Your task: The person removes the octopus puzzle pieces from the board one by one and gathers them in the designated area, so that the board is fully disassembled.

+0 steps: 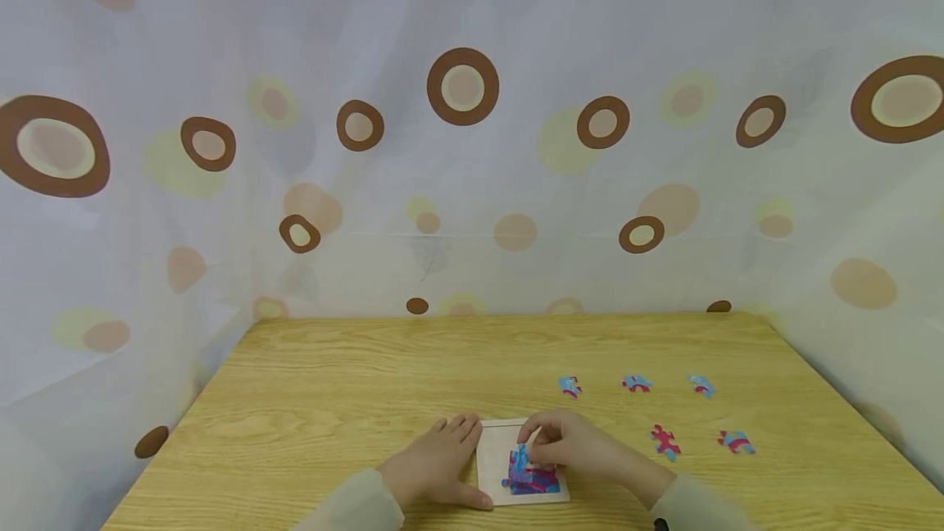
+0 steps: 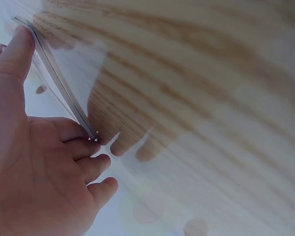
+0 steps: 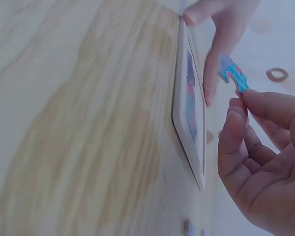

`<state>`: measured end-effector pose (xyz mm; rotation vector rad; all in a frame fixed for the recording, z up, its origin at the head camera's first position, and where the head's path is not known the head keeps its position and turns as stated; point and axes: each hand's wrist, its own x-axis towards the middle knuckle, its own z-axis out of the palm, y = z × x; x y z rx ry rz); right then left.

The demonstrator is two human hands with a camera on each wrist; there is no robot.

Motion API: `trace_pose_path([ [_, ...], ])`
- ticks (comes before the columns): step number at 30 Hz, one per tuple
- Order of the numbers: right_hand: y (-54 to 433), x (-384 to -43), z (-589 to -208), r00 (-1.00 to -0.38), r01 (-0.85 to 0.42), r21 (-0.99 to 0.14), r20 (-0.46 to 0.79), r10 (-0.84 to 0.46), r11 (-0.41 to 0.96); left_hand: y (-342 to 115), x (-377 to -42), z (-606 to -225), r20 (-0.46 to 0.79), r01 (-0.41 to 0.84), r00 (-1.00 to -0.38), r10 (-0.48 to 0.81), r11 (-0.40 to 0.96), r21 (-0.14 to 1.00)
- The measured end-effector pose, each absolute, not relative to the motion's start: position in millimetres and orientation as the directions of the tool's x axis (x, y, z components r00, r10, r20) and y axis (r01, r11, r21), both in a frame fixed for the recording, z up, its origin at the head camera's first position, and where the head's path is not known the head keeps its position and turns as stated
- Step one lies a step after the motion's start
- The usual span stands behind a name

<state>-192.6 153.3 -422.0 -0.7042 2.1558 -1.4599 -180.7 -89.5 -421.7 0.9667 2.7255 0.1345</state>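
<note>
A white puzzle tray [image 1: 492, 449] lies near the table's front, with joined blue, purple and pink jigsaw pieces [image 1: 534, 482] filling its lower right part. My left hand [image 1: 437, 465] rests along the tray's left edge, fingers straight and thumb at the near corner. In the right wrist view, my right hand [image 3: 270, 152] pinches a blue and pink puzzle piece [image 3: 234, 73] between thumb and fingertips, raised off the tray. From the head view this hand is over the tray's right side and covers part of it.
Several loose puzzle pieces lie to the right on the wooden table [image 1: 332, 400]: a top-row piece [image 1: 637, 384], a red one [image 1: 665, 441] and a blue-red one [image 1: 736, 442] among them. A spotted curtain [image 1: 472, 187] surrounds the table's back and sides.
</note>
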Motion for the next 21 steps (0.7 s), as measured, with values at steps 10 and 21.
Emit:
trace_pose_path([
  [10,214,-182,-420,-0.746,-0.170,-0.937,-0.080,-0.661,0.306,-88,-179,-419,-0.208,0.603,-0.753,0.625,0.781,0.163],
  [21,251,-170,-429,-0.657,-0.126,-0.957,-0.117,-0.745,0.261,-89,-182,-424,-0.218,0.602,-0.751,0.624,0.782,0.162],
])
